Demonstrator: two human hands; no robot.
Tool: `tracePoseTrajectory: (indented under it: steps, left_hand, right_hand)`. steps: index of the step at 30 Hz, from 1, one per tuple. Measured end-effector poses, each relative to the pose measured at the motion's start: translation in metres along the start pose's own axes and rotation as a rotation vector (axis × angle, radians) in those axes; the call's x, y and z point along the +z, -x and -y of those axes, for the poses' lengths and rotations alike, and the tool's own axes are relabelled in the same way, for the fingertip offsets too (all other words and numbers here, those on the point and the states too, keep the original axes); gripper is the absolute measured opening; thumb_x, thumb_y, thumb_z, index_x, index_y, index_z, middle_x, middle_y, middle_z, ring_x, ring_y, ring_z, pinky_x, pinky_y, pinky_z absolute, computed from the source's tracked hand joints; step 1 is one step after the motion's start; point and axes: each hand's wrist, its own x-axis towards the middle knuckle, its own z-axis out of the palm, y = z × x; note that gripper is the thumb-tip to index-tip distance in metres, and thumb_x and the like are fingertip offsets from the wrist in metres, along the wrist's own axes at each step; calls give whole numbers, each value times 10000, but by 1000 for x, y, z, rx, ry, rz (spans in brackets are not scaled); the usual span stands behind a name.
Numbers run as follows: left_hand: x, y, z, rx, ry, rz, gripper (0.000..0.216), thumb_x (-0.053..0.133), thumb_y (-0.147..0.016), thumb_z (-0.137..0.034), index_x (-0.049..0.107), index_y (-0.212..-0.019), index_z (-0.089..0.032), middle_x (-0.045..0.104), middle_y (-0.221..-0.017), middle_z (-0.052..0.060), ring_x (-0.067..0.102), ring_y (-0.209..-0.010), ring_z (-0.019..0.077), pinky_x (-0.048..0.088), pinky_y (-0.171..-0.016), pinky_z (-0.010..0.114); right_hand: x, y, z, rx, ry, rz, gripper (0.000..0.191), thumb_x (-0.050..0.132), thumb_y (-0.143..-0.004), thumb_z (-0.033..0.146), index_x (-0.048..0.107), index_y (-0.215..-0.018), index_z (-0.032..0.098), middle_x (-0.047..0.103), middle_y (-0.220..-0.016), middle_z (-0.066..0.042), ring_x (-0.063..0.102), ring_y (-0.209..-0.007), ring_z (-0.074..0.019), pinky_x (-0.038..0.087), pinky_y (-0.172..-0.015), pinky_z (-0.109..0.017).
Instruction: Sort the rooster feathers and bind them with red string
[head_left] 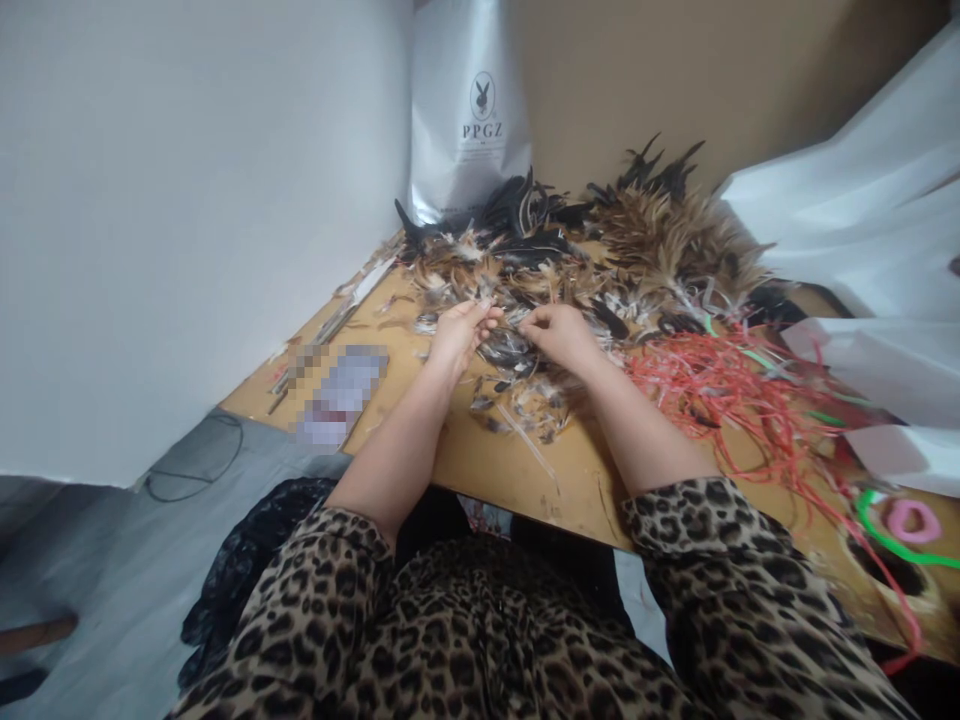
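Observation:
Brown, black and white feathers (517, 250) lie heaped along the back of the wooden table (525, 475). Over the near side of this heap, my left hand (463, 330) is closed, thumb against curled fingers, with something small and pale at the fingertips that I cannot make out. My right hand (559, 335) pinches thumb to forefinger a short way to the right; what it holds, if anything, is too small to name. Dark loose feathers (510, 350) lie between and below the hands. Smaller, fluffy feathers (536, 405) are scattered closer to the table's front edge.
Tangled red plastic strips (720, 390) spread over the right side, near a pink ring (913, 521) and a green strip (874, 520). A white printed bag (472, 110) stands behind. A blurred phone-like rectangle (345, 395) lies left. White sheeting (847, 200) hangs at the right.

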Motion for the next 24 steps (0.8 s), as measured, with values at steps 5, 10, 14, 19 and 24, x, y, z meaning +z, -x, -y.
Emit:
tracePoseTrajectory:
  steps: [5,10,14,19,24]
  left_hand:
    - [3,3,3,-26,-24,25,102,660,-741,-200,638,-773,-105,655,-660,23,530,-490,20,355,-456,125]
    - [5,6,5,-79,-60,44,114,676,-726,-206,640,-765,-106,650,-647,21,529,-486,24,355,-459,132]
    - [6,8,6,-78,-68,64,92,654,-746,-193,638,-767,-105,650,-645,16,531,-491,23,353,-461,131]
    - [6,6,4,-69,-45,33,86,641,-760,-194,634,-767,-109,650,-640,13,530,-494,24,358,-472,133]
    - [5,3,6,-73,-34,18,98,653,-751,-205,637,-775,-111,672,-684,31,559,-526,34,376,-492,136]
  right_hand:
    - [4,8,9,-71,437,-39,213,536,-739,279,707,-830,191,676,-856,-71,591,-787,-198,423,-713,-296]
    - [9,12,11,-13,611,43,255,519,-742,331,704,-866,207,686,-848,-90,602,-809,-226,415,-672,-297]
    - [10,11,8,-3,579,39,217,506,-720,279,700,-774,198,686,-765,-82,600,-750,-215,399,-639,-287]
    - [5,1,-2,9,157,-99,156,544,-678,267,657,-658,161,633,-623,-29,530,-585,-137,383,-588,-252]
    - [-3,-5,-3,233,-531,-111,181,668,-590,314,579,-608,158,528,-492,31,399,-430,-70,311,-445,-215]
